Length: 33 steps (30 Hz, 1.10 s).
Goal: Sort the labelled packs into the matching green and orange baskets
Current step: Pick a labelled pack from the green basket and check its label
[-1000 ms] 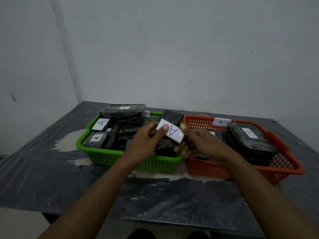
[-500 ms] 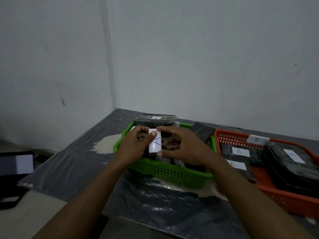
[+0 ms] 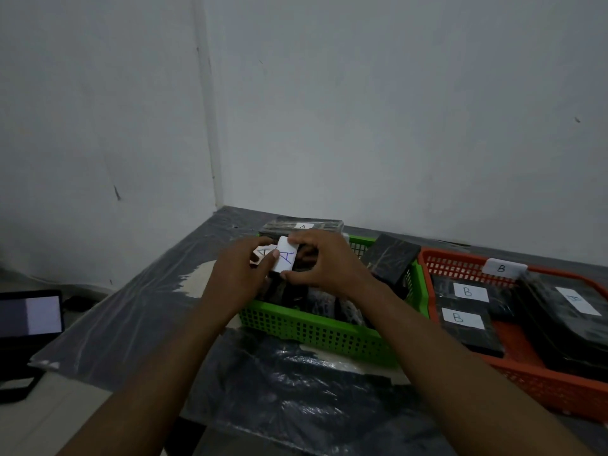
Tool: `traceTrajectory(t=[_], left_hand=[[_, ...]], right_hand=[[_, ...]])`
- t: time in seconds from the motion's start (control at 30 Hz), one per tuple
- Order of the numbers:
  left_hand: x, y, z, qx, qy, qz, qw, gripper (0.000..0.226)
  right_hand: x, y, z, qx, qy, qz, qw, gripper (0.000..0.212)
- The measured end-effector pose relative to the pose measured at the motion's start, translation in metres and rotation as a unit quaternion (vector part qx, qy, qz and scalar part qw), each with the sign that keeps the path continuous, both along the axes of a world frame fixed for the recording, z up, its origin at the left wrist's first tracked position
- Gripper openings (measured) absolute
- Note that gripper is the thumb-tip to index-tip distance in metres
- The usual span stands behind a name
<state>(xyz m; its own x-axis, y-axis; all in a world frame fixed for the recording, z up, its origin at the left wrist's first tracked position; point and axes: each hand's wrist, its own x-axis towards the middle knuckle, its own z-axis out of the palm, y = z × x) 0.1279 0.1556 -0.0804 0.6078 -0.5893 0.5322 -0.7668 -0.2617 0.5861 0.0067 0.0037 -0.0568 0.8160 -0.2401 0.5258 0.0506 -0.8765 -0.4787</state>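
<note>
Both hands have carried the dark wrapped pack with a white paper label marked A [image 3: 285,256] from the right end of the green plastic lattice basket [image 3: 316,329] across to its far left part. The label, slanted a second ago, now stands nearly upright, a sign, I judge, that the letter has been read and the pack is being fitted in. The left hand [image 3: 237,278] has its thumb on the label's left edge with fingers curled behind the pack. The right hand [image 3: 329,266] pinches it from the other side, fingertips on the top edge and thumb under the bottom, so both are clamped on it. It is over the other dark packs [image 3: 324,306] filling the green basket, not yet let go; whether it touches them I cannot tell. Right of the green basket sits the orange plastic lattice basket [image 3: 543,386], holding packs labelled B [image 3: 467,292]. Setting this one down would put it in the matching basket — what remains to sort is out of sight.
</note>
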Motion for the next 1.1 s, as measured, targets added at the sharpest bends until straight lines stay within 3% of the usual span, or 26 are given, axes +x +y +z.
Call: traceTrajectory(t=[0.1,0.23,0.4,0.83,0.93,1.1], left_hand=[[0.009,-0.002,-0.003,0.073,-0.078,0.012,0.994,0.035],[0.014,-0.004,-0.014,0.144,-0.085,0.058,0.984,0.04],[0.015,-0.006,-0.016,0.173,-0.092,0.056,0.979,0.042],[0.024,0.019,-0.016,0.207,-0.092,-0.047,0.973,0.054],[0.023,0.025,-0.017,0.176,-0.067,-0.068,0.98,0.049],[0.019,0.033,-0.012,0.0,0.016,-0.071,0.997,0.034]], right_hand=[[0.013,-0.002,-0.006,-0.021,0.011,-0.035,0.999,0.054],[0.023,-0.003,-0.012,-0.037,0.033,-0.053,0.997,0.063],[0.024,-0.003,-0.011,-0.091,0.054,-0.062,0.992,0.058],[0.02,-0.007,-0.014,-0.05,0.107,-0.056,0.991,0.07],[0.017,-0.004,-0.013,-0.036,0.073,-0.064,0.995,0.07],[0.019,0.015,0.001,-0.014,-0.01,-0.03,0.999,0.063]])
